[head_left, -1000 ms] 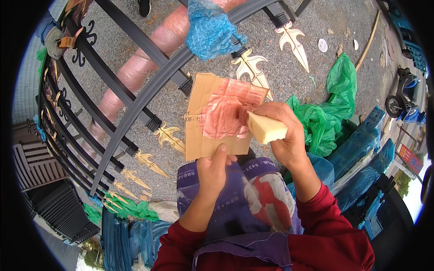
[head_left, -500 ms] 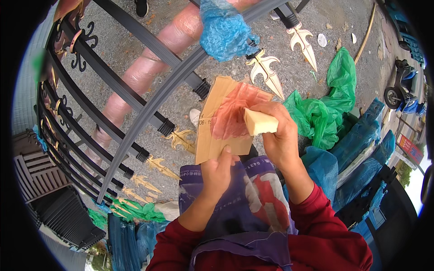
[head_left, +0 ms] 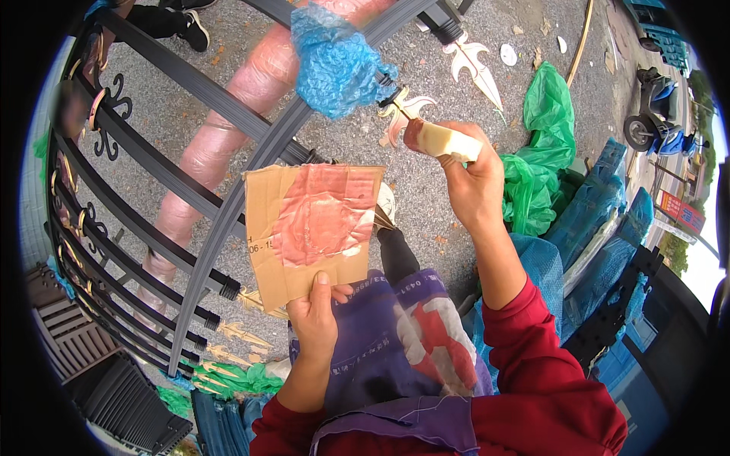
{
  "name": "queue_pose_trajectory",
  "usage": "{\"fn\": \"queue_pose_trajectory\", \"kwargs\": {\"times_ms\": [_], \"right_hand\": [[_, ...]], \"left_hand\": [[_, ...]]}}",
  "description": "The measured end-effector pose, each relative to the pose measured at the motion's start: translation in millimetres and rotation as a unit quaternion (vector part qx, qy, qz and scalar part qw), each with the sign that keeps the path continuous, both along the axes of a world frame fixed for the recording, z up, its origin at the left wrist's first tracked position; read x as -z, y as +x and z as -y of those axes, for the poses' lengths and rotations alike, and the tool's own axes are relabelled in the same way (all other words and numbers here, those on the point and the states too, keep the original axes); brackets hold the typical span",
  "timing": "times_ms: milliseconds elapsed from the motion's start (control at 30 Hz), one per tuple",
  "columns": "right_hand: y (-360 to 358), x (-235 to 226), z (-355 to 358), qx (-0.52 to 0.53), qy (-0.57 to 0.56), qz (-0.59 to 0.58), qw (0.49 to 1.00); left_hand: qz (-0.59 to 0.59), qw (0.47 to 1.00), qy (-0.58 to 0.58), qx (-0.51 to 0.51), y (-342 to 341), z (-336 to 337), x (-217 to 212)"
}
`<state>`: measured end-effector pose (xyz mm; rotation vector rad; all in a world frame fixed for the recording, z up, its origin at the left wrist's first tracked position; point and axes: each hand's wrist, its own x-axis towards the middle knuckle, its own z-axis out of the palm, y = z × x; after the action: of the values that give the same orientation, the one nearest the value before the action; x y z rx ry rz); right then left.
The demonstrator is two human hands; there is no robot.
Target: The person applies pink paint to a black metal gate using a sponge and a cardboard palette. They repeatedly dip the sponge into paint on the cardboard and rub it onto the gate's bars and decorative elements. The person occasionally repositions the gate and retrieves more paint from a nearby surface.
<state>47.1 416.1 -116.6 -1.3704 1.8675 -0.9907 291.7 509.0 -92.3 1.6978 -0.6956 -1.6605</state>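
Observation:
My left hand (head_left: 313, 319) pinches the lower edge of a piece of brown cardboard (head_left: 266, 285), its thumb on top. A smeared patch of reddish-copper paint (head_left: 313, 216) covers much of the cardboard. In my right hand (head_left: 477, 182) is a pale yellow sponge block (head_left: 450, 142), its far end stained reddish brown. That stained end lies over a spearhead finial (head_left: 401, 112) of the black metal fence; whether it touches cannot be told. The finial is pale gold with a reddish tint. Beside it, another spearhead finial (head_left: 473, 67) points toward the ground.
The black fence (head_left: 220, 152) spans the left, with more gold finials (head_left: 242, 334) low down. Blue plastic wrap (head_left: 334, 64) covers one part. Green plastic (head_left: 549, 114) and blue-wrapped bundles (head_left: 585, 228) lie at right. Another person's shoe (head_left: 195, 32) shows at upper left; a scooter (head_left: 658, 125) stands far right.
My right hand has lifted the sponge off the cardboard and carried it up to the finial. The cardboard has shifted left, uncovering the paint patch. Another person's shoe and leg show more at upper left.

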Motion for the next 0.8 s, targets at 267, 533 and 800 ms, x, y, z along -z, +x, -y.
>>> {"fn": "queue_pose_trajectory", "kwargs": {"times_ms": [267,533,800], "right_hand": [[16,27,28,0.006,0.037,-0.082,0.996],[23,37,26,0.031,-0.018,-0.146,0.989],[31,31,24,0.075,-0.001,-0.097,0.992]], "left_hand": [[-0.007,1.0,0.019,-0.013,6,-2,-1],[-0.012,0.999,0.033,-0.017,9,-9,1],[-0.016,0.999,0.026,-0.012,12,-12,3]]}}
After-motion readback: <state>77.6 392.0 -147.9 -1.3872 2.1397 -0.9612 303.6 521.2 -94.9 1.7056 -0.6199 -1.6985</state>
